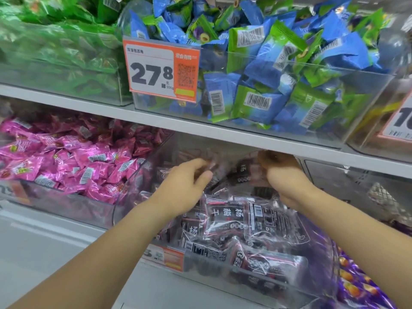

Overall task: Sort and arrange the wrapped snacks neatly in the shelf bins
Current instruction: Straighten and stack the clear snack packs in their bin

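Hands reach together into the clear bin [223, 270] on the lower shelf, the one holding the dark snack packets [225, 217] with white lettering. We see the left hand [186, 186] over the left part of the pile, its fingers curled forward and down toward a packet; motion blur hides the fingertips, so we cannot tell whether it grips anything. The right hand [282, 172] is further back, just under the edge of the upper shelf [156, 121], with its fingers curled around a dark packet [242, 172] that it lifts above the rest. Most dark packets lie flat and overlapping at the front of the bin, some face up and some showing barcodes.

Left of this bin we see another clear bin filled with pink packets [66, 161]. On the upper shelf stands a bin of blue and green packets [267, 70] with an orange and white price tag [161, 70] clipped to its front, and beside it on the left a bin of green packets [55, 36]. Purple packets [356, 284] show at the lower right.
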